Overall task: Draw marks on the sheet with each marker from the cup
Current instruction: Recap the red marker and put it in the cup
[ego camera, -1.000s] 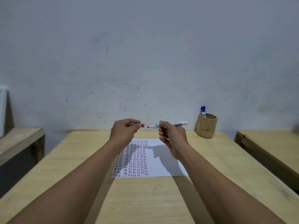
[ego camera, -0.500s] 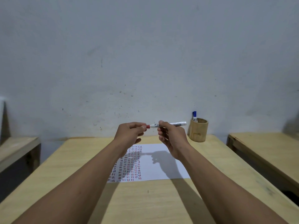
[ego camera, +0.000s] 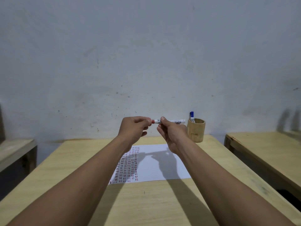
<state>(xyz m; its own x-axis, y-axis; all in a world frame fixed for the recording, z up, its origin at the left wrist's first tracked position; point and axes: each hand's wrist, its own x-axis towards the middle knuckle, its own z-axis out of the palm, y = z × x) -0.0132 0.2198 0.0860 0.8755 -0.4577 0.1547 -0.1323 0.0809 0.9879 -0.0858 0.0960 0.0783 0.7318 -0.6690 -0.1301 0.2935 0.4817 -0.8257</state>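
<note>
Both hands are raised above the white sheet [ego camera: 162, 167], which lies on the wooden table [ego camera: 78, 160] and carries columns of red marks on its left part. My right hand [ego camera: 172, 132] grips the white barrel of a red marker [ego camera: 177, 121], held level. My left hand [ego camera: 132, 128] pinches the red cap [ego camera: 152, 121], which now sits on the marker's left end. A wooden cup [ego camera: 196, 130] stands at the back right of the table with a blue-capped marker [ego camera: 192, 116] upright in it.
A grey wall rises right behind the table. Another wooden table [ego camera: 268, 147] stands to the right across a narrow gap, and a lower wooden surface [ego camera: 14, 147] sits at the left.
My left hand has brought the red cap rightward onto the marker's tip, closing the gap seen a second ago. Both hands stay raised; the camera has shifted slightly.
</note>
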